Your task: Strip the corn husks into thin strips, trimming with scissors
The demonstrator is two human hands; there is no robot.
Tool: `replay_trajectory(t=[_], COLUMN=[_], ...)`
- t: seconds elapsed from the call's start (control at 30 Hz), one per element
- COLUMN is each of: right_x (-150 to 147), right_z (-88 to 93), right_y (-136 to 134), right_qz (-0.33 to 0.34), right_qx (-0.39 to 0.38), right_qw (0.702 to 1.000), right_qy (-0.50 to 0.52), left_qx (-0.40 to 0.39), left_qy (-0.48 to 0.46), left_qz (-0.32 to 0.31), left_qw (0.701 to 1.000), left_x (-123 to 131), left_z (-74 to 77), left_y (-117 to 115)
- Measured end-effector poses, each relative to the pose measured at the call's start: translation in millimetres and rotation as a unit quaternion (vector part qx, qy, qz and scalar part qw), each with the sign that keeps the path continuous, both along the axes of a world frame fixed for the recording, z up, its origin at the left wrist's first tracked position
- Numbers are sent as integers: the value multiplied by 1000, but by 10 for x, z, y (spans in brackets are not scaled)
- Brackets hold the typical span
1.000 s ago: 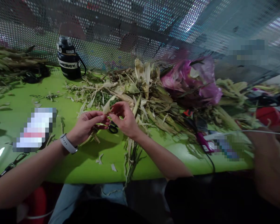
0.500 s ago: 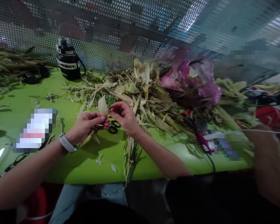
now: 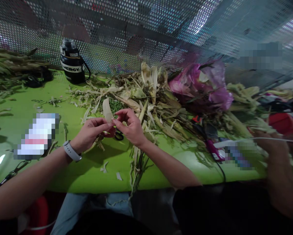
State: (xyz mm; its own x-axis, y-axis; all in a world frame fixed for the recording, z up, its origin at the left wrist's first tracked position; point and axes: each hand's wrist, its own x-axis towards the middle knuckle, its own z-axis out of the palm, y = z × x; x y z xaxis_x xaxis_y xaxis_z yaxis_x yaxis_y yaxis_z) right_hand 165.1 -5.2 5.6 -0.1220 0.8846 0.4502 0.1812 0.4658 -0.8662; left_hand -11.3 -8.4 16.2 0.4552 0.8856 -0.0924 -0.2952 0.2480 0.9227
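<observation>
My left hand (image 3: pixel 91 132) and my right hand (image 3: pixel 129 125) meet over the green table (image 3: pixel 87 173), fingers pinched together. Between them stands a pale, curved leaf or petal strip (image 3: pixel 107 111), held at its base by both hands. A small reddish piece (image 3: pixel 111 132) shows just under my left fingertips. Black scissors (image 3: pixel 118 135) lie on the table right below the hands. A white watch sits on my left wrist.
A heap of dry husks and stems (image 3: pixel 148 98) fills the table's middle, with pink flowers (image 3: pixel 200 85) to its right. A black bottle (image 3: pixel 72 65) stands by the perforated screen. Another person's arm (image 3: pixel 280 169) is at the right, near a purple tool (image 3: pixel 211 147).
The pale strip has been raised and peeled upright between my fingers. Both hands stay in nearly the same spot, and the reddish piece now shows under my left fingers.
</observation>
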Motion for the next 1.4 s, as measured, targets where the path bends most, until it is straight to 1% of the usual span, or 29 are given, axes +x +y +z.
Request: replay_trajectory(t=[0.1, 0.2, 0.27, 0.33, 0.4, 0.5, 0.63, 0.77, 0.87, 0.97, 1.1, 1.23, 1.3, 1.4], right_x=[15, 74, 127, 173, 199, 202, 187, 172, 147, 120, 94, 76, 73, 87], right_z=[-1, 42, 90, 134, 154, 137, 105, 113, 116, 109, 100, 85, 68, 44], right_y=[19, 50, 69, 85, 98, 112, 116, 104, 84, 59, 29, 11, 15, 39], right_qz=[-8, -23, -20, 4, 32, 41, 24, 29, 9, -20, -45, -54, -51, -49], right_qx=[-3, 1, 37, 100, 160, 196, 190, 184, 195, 194, 185, 179, 168, 118], right_qw=[1000, 1000, 999, 994, 982, 970, 971, 974, 972, 969, 968, 968, 972, 984], right_qy=[-3, 3, -9, -51, -98, -135, -145, -127, -134, -155, -166, -168, -159, -120], left_qx=[-7, -35, -59, -81, -92, -92, -103, -125, -125, -102, -41, 14, 23, -3], left_qy=[2, -9, -14, -19, -27, -35, -46, -47, -50, -56, -42, -15, -7, -9], left_qz=[-4, -1, 6, 7, 2, -1, -9, -12, -10, -6, -1, 9, 5, -3], left_qw=[1000, 999, 998, 997, 995, 995, 994, 991, 991, 993, 998, 1000, 1000, 1000], left_x=[-3, -16, -29, -42, -50, -52, -50, -45, -33, -16, 0, 1, -4, -8], left_z=[16, 42, 60, 73, 82, 92, 109, 115, 100, 70, 28, 4, 0, 7], left_y=[10, 30, 43, 53, 56, 49, 29, 14, 10, 5, -8, -15, -12, 0])
